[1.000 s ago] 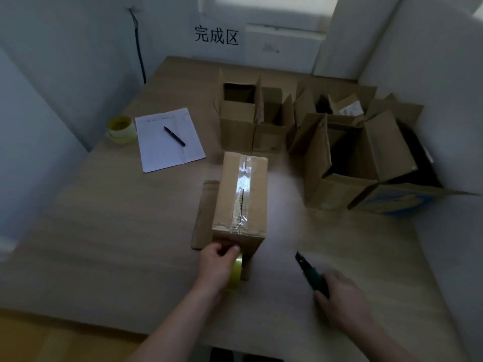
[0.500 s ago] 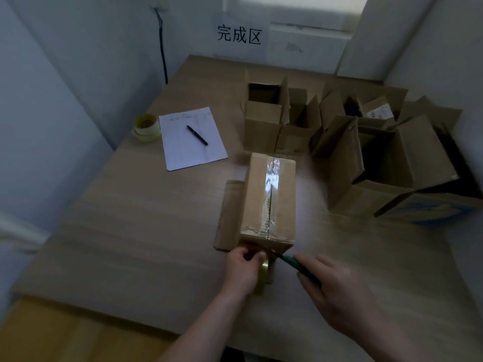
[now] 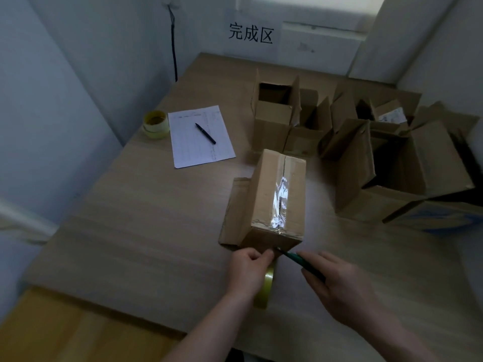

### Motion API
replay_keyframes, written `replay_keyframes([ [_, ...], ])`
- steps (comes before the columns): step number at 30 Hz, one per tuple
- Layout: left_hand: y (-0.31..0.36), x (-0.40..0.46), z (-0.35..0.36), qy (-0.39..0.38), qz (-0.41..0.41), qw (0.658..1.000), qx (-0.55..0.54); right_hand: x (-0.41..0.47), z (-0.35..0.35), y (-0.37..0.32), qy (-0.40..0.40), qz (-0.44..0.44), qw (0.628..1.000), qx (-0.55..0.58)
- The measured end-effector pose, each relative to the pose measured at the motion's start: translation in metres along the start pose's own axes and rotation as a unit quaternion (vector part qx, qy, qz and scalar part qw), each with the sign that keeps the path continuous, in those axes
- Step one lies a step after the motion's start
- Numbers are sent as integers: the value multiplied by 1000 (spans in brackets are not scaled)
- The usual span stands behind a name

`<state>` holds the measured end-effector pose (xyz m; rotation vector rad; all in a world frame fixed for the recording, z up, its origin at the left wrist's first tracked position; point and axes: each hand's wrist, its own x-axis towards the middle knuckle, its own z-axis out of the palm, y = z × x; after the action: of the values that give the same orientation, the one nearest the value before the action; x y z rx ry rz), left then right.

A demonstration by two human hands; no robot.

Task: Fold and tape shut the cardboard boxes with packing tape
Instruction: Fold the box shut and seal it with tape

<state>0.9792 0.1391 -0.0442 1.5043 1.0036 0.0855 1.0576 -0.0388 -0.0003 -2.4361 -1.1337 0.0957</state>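
Left hand [image 3: 249, 267]: nearest the camera, curled round a yellowish tape roll [image 3: 264, 288], thumb and fingers pinched at the box's near lower edge, seemingly on the tape end, though the dim light hides it.
Right hand [image 3: 339, 286]: just beside the left, fingers closed round a green cutter [image 3: 300, 261]; its tip reaches the spot where the left fingers meet the box.
Box [image 3: 277, 199]: stands on the table [image 3: 130, 231] just beyond both hands, top flaps closed, a shiny tape strip along the seam and over the near edge.
Flat cardboard [image 3: 232, 212]: lies under and to the left of the box.
Paper [image 3: 200, 135]: farther back on the left, with a black pen [image 3: 205, 130] lying on it.
Spare roll [image 3: 156, 124]: touches the paper's left edge, near the wall.
Open boxes [image 3: 352, 142]: clustered at the right rear, flaps up, pressed against one another.
Sign [image 3: 251, 34]: on the far wall, black characters.
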Motion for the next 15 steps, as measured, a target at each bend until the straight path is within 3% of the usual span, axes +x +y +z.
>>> replay_keyframes([
  [4,-10,-4,-12,-63,18,998,9,-44,17,37,19,60,997,45],
  [7,-13,-9,-17,-92,30,995,29,-76,36,70,-6,233,972,-26],
  [9,-11,-14,-18,-99,41,994,29,-80,45,81,-64,309,947,-55],
  [11,-5,-19,-18,-97,61,993,37,-71,49,76,-98,313,939,-101],
  [12,-1,-22,-18,-97,70,992,37,-65,50,69,-74,301,946,-97],
  [13,4,-25,-18,-98,78,992,32,-58,48,57,-31,284,957,-54],
  [15,14,-31,-18,-104,86,991,6,-41,39,19,38,241,960,134],
])
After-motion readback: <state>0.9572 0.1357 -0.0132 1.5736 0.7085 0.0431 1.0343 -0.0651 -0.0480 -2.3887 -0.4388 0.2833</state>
